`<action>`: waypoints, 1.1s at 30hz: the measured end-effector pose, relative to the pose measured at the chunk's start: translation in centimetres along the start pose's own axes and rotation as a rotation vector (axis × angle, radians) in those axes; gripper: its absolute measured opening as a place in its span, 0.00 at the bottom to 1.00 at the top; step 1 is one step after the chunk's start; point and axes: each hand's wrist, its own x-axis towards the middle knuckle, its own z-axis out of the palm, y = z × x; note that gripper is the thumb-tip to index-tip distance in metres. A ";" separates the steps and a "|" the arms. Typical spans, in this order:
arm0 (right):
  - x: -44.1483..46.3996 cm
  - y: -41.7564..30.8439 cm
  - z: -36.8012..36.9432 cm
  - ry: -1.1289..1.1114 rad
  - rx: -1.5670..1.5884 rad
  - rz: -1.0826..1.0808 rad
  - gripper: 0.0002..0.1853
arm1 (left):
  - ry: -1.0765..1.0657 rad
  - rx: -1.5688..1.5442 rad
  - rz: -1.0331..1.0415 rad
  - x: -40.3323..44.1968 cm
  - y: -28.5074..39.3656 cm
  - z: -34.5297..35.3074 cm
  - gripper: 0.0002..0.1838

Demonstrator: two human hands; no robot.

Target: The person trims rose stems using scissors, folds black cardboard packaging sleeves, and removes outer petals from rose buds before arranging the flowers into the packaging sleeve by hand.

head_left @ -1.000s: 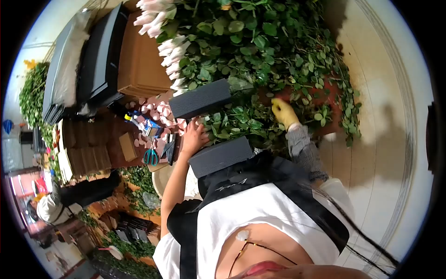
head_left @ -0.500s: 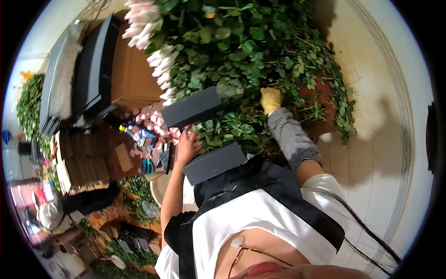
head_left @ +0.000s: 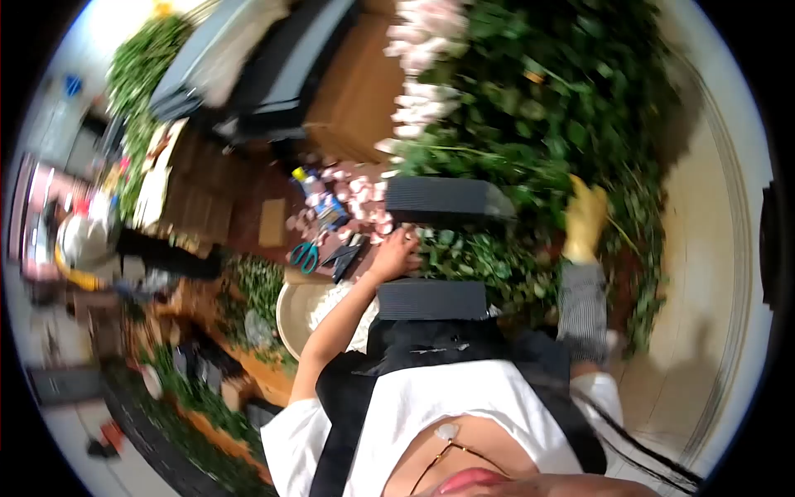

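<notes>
Head view: leafy green cut stems point(head_left: 489, 258) are lying toward three o'clock, probably light, bruisable, best held mid-length; the bare left hand point(head_left: 397, 253) and yellow-gloved right hand point(head_left: 585, 219) are resting alongside, finger closure unclear.

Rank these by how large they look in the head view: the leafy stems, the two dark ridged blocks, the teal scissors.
1. Leafy stems: largest by far.
2. Upper block and lower block: too alike to rank.
3. Teal scissors: smallest.

Left hand point(head_left: 399, 253) by leafy stems point(head_left: 480, 263), gloved right hand point(head_left: 585, 217), dark ridged blocks point(head_left: 432, 300)
</notes>
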 end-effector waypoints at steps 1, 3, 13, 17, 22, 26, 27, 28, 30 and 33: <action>0.5 -1.2 -3.0 0.065 -0.050 0.030 0.24 | -0.044 -0.034 -0.003 0.4 0.5 -0.6 0.31; -0.1 6.5 -1.4 0.079 0.181 -0.250 0.24 | -0.103 -0.030 -0.087 0.2 0.2 0.0 0.32; -9.0 21.5 3.5 -0.504 0.169 0.270 0.24 | -0.118 0.151 -0.065 0.4 -0.6 1.5 0.35; -14.3 18.1 6.6 -0.644 -0.151 0.298 0.25 | -0.005 0.042 -0.062 0.3 -0.7 2.0 0.37; -13.2 13.2 4.5 -0.708 -0.380 0.109 0.26 | 0.007 -0.033 -0.049 0.2 -0.3 1.5 0.34; -12.2 5.3 1.9 -0.729 -0.397 -0.058 0.28 | 0.083 0.021 -0.026 0.7 -1.1 3.1 0.35; -11.8 3.8 1.5 -0.707 -0.298 -0.124 0.30 | 0.101 0.019 -0.031 1.0 -1.4 3.3 0.35; -13.4 3.2 3.7 -0.686 -0.180 -0.137 0.30 | 0.077 0.025 -0.032 1.2 -1.5 3.4 0.35; -16.0 1.5 7.2 -0.666 0.019 -0.177 0.30 | 0.048 0.030 -0.034 1.5 -2.1 4.3 0.36; -17.0 -0.1 7.6 -0.697 0.094 -0.203 0.30 | 0.169 0.065 -0.030 1.6 -1.8 5.2 0.34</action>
